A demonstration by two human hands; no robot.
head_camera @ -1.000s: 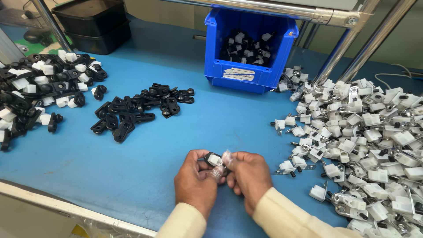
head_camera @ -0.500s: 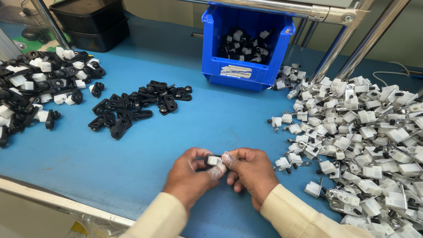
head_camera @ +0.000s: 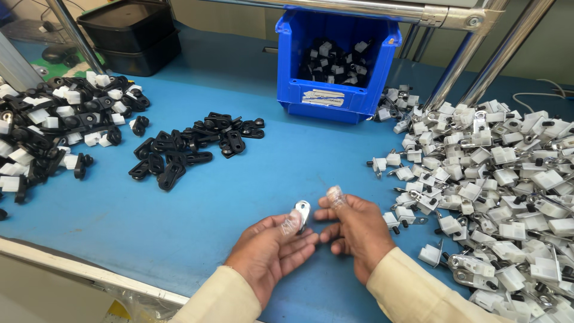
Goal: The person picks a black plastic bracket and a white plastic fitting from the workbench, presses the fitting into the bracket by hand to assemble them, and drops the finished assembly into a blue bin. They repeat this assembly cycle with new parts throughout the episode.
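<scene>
Small metal clip [head_camera: 302, 210] pinched in left hand [head_camera: 272, 251] fingertips, just above the desk [head_camera: 239, 197] at 6 o'clock. Prob. light, stiff, smooth & slippery; best held by flat edges. Right hand [head_camera: 356, 230] just beside, nothing in it, fingers loosely curled, clear cot on one fingertip. Blue bin [head_camera: 335, 60] at 12 w/ pale rectangular label on front lip. White parts heap [head_camera: 496, 179] at 3, black parts [head_camera: 191, 143] at 10.

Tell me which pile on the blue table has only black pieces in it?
The small middle pile, left of the blue bin. The far-left pile mixes black and white pieces, and the big right pile is mostly white.
</scene>
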